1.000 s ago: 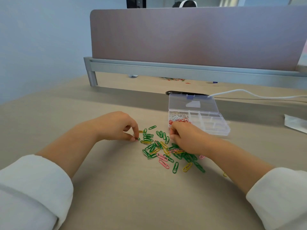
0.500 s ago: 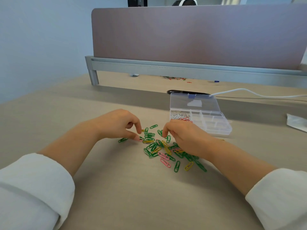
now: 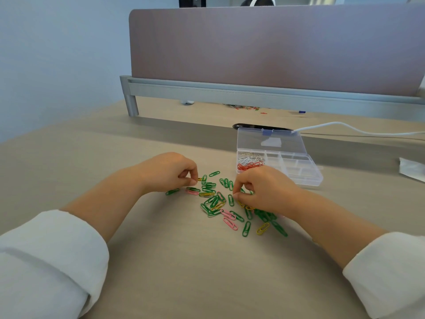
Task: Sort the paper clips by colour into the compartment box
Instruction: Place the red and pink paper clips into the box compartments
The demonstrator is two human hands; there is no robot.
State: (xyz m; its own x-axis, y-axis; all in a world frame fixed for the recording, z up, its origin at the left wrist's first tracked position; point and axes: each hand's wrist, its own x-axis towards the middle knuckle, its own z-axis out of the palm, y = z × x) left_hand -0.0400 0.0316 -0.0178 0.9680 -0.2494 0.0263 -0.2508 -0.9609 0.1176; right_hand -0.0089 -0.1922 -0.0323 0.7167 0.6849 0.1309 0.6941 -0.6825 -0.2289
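A loose pile of green, yellow and pink paper clips [image 3: 220,203] lies on the desk between my hands. My left hand [image 3: 170,173] is curled at the pile's left edge, thumb and forefinger pinching the end of a yellow clip [image 3: 200,179]. My right hand [image 3: 264,189] is curled over the pile's right side, thumb and forefinger tips pinched together on the desk beside a green clip [image 3: 231,200]. What they pinch is mostly hidden. The clear compartment box [image 3: 299,178] stands behind the right hand with its lid [image 3: 271,139] open. It holds white clips [image 3: 250,157] and red clips [image 3: 249,166] at its left end.
A single green clip [image 3: 172,191] and a pink one [image 3: 192,192] lie apart, left of the pile. A white cable [image 3: 345,127] runs behind the box, and a paper scrap [image 3: 411,171] lies at the right. A partition panel [image 3: 276,47] closes off the back of the desk.
My left hand dragged a green and a pink clip out to the left, then lifted its fingertips to the yellow clip. My right hand shifted left across the pile and lowered its fingertips.
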